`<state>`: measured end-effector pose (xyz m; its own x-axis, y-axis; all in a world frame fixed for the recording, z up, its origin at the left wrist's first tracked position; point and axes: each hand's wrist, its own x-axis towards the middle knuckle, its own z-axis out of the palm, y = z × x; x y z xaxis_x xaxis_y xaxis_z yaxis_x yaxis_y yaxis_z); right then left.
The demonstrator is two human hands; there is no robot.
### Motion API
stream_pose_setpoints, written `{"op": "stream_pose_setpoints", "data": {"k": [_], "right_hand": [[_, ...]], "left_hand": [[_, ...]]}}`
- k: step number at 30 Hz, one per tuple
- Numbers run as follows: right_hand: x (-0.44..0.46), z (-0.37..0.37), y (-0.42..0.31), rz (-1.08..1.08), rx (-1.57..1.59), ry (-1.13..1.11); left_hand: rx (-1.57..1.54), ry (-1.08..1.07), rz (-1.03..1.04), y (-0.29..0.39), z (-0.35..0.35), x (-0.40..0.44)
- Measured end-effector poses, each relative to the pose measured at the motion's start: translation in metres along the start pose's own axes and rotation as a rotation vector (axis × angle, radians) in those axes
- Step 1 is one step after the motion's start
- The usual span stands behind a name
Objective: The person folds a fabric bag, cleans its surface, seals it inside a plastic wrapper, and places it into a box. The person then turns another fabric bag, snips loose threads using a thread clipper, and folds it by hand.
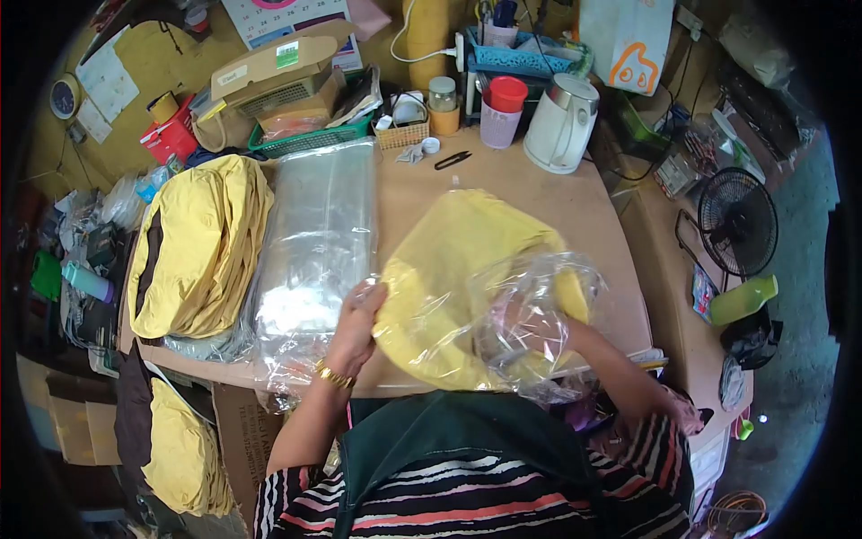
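A folded yellow fabric piece [449, 260] lies on the table in front of me, inside a crinkled clear plastic bag [575, 269]. My left hand [360, 314], with a gold watch at the wrist, grips the left edge of the bagged piece between thumb and fingers. At the bag's right end, my right hand [530, 328] reaches into the bunched plastic; glare and folds hide its fingers. A stack of flat clear plastic bags [319, 207] lies left of the piece. Farther left stands a pile of folded yellow fabric pieces [202, 242] with a dark strip showing.
Along the table's [404, 184] back are a white electric kettle [562, 121], a pink cup [502, 121], a jar [442, 93], a green basket [310, 135] and black thread snips [452, 160]. A fan [738, 220] stands right. More yellow fabric [184, 449] hangs lower left.
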<state>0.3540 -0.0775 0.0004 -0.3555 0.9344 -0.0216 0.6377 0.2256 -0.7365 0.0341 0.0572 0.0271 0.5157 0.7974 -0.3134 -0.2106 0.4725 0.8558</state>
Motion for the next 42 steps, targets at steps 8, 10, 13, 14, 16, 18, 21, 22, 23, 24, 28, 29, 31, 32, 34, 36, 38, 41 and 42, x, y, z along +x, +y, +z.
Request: {"op": "stream_pose_setpoints", "data": {"k": [8,10,13,14,16,18,21,22,23,24,28,29,31,32,34,36,38,41,42], "right_hand": [[0.017,0.007,-0.097,0.236,0.413,-0.033],[0.067,-0.008,-0.078,0.299,0.578,0.133],[0.091,-0.105,-0.104,0.094,0.598,0.899],[0.08,-0.136,-0.096,0.021,0.679,0.989],[0.051,-0.156,-0.082,-0.127,0.817,1.042],[0.028,-0.133,-0.023,0.0,0.447,0.952],[-0.017,-0.047,0.041,0.486,0.638,0.857],[-0.038,-0.029,0.057,0.588,0.662,0.768],[-0.053,-0.024,0.056,0.626,0.695,0.774],[-0.065,-0.021,0.053,0.667,0.728,0.78],[-0.09,-0.077,0.021,0.489,-0.562,1.303],[-0.055,-0.087,-0.022,0.173,-0.352,1.308],[0.021,-0.043,-0.126,0.126,-0.261,0.964],[0.06,-0.021,-0.177,0.112,-0.206,0.796],[0.107,0.029,-0.163,-0.029,-0.409,0.458],[0.136,0.043,-0.105,0.067,-0.616,0.402],[0.122,0.017,-0.036,0.386,-0.786,0.527],[0.045,-0.034,0.024,0.848,-0.757,0.77],[0.026,-0.043,0.043,0.89,-0.621,0.872]], "left_hand": [[-0.068,0.32,0.302,0.03,-0.042,-0.012],[-0.04,0.446,0.319,0.041,-0.071,0.023],[-0.152,0.257,0.555,0.105,-0.09,0.013],[-0.163,0.246,0.653,0.125,-0.084,-0.003],[-0.163,0.33,0.737,0.119,-0.094,-0.023],[0.519,0.644,0.771,0.074,-0.13,-0.028],[0.224,0.662,0.349,0.002,-0.152,-0.051],[0.378,0.715,0.252,-0.014,-0.155,-0.061],[0.379,0.713,0.243,-0.014,-0.16,-0.072],[0.574,0.649,0.115,-0.005,-0.166,-0.088],[0.853,0.619,0.223,0.096,-0.137,-0.123],[1.211,0.717,0.526,0.107,-0.128,-0.108],[1.66,0.634,0.679,0.12,-0.089,-0.059],[1.625,0.471,0.696,0.114,-0.066,-0.027],[2.063,0.559,0.642,0.065,-0.038,0.041],[1.977,0.47,0.486,0.01,-0.065,0.085],[1.931,0.482,0.36,0.003,-0.071,0.079],[1.894,0.462,0.15,0.03,-0.068,0.073],[1.928,0.414,0.076,0.045,-0.071,0.075]]}}
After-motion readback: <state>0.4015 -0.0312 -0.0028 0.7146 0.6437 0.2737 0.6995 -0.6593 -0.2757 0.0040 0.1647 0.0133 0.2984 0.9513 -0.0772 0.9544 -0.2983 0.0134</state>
